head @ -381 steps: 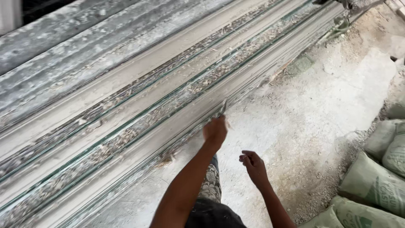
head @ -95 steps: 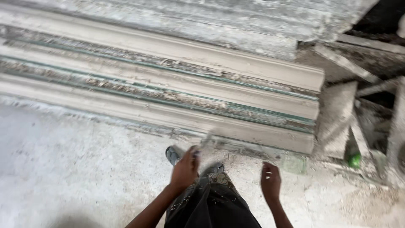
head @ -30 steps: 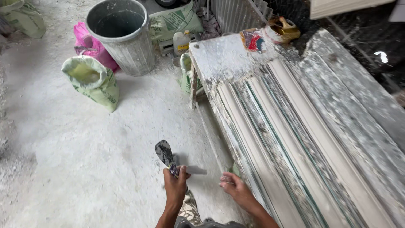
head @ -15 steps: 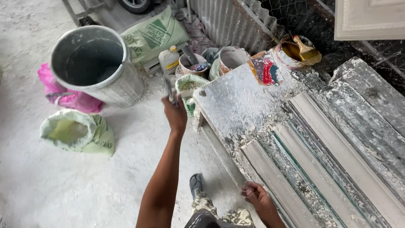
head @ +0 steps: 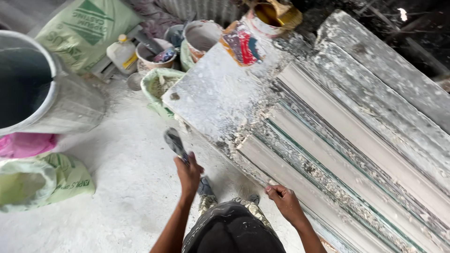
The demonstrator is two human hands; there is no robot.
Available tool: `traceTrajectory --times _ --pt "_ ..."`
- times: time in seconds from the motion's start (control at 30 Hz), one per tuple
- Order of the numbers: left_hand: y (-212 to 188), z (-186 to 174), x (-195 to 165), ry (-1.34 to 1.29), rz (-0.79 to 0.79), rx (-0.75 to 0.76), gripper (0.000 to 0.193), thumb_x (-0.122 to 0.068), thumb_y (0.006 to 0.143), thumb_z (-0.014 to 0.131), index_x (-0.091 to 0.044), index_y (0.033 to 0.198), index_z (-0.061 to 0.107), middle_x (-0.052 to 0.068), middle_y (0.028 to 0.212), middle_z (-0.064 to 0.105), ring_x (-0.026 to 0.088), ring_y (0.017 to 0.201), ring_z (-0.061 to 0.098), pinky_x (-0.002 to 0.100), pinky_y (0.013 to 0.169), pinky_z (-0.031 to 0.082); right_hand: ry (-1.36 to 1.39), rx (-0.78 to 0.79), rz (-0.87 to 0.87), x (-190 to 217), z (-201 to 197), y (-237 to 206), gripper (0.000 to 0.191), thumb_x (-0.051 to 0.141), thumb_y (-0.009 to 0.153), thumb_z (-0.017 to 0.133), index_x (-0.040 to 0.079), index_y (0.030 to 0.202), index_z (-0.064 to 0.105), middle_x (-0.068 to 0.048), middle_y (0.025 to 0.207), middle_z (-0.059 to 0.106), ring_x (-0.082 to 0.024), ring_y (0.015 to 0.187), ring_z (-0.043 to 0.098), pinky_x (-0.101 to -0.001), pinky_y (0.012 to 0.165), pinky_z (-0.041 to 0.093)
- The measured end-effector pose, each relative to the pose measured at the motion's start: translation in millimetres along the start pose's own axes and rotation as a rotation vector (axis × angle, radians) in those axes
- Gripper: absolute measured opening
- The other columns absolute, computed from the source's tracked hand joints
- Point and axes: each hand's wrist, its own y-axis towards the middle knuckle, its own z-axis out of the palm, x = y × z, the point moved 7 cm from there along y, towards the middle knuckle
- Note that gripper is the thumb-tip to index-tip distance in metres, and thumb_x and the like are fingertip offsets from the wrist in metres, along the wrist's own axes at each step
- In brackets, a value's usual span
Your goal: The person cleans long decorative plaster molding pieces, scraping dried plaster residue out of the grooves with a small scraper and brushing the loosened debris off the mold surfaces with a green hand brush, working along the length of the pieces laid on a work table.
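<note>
My left hand (head: 188, 171) is closed around the handle of a scraper (head: 174, 142) whose grey blade points up and away over the dusty floor. My right hand (head: 284, 202) rests with curled fingers on the near edge of a long plaster cornice mould (head: 347, 159), whose white ridges and green-edged grooves run away to the right. A flat plaster-crusted slab (head: 218, 96) forms the mould's near end. My paint-spattered trousers and shoes show at the bottom of the head view.
A large grey bucket (head: 70, 100) stands at left above a pink bag (head: 21, 144) and a green sack (head: 44, 180). Small tubs (head: 157, 56), a white bottle (head: 121, 52) and a green bag (head: 161, 86) crowd the slab's far corner. A paint-smeared can (head: 269, 18) sits on top.
My left arm, stretched out towards the tubs half a second ago, has drawn back near my body with the scraper. The view has tilted down and closer to the mould's end.
</note>
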Motion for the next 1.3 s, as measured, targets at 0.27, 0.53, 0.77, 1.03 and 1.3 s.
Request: traceTrajectory --times 0.27,0.53,0.77,1.03,1.3 --pt "-161.7 100.0 25.9 -0.105 -0.370 0.471 0.024 -0.025 0.103 0.040 -0.003 0.112 0.040 0.011 0.078 0.055 0.019 0.049 0.059 0.035 0.039 0.049 -0.377 -0.242 -0.165 -5.7 -69.0 -33.5 0.036 0.036 0.096 0.067 0.009 0.117 0.076 -0.012 0.121 0.073 -0.024 0.114 0.065 -0.0361 0.095 0.055" --pt "-255.0 122.3 -12.7 0.689 0.472 0.237 0.052 -0.019 0.097 0.058 -0.007 0.145 0.044 0.019 0.113 0.063 0.034 0.078 0.068 0.045 0.060 0.057 -0.921 -0.434 -0.752 -0.4 -84.8 -49.1 0.092 0.063 0.082 0.068 0.012 0.153 0.039 -0.023 0.158 0.031 -0.045 0.147 0.026 -0.0635 0.116 0.023" --pt "-291.4 130.9 15.0 1.019 0.407 0.257 0.053 -0.011 0.088 0.060 -0.013 0.140 0.053 0.018 0.113 0.062 0.035 0.079 0.070 0.048 0.054 0.058 -0.976 -0.355 -0.702 -18.1 -96.5 -20.4 0.099 0.071 0.077 0.065 0.016 0.154 0.036 -0.020 0.161 0.029 -0.042 0.150 0.022 -0.0632 0.118 0.019" --pt "-286.4 185.8 57.4 1.143 0.373 0.220 0.060 0.004 0.090 0.050 0.004 0.150 0.043 0.028 0.107 0.062 0.026 0.057 0.063 0.036 0.038 0.049 -0.961 -0.338 -0.769 -15.6 -116.8 1.5 0.093 0.075 0.085 0.056 0.015 0.154 0.041 -0.015 0.163 0.033 -0.037 0.151 0.027 -0.0557 0.120 0.024" --pt "-230.0 186.4 27.9 1.188 0.308 0.008 0.047 0.000 0.097 0.050 0.006 0.143 0.046 0.040 0.115 0.060 0.015 0.041 0.053 0.029 0.028 0.044 -1.004 -0.347 -0.758 -14.0 -113.1 -0.2 0.088 0.073 0.084 0.054 0.015 0.150 0.045 -0.017 0.161 0.034 -0.037 0.148 0.029 -0.0547 0.119 0.024"
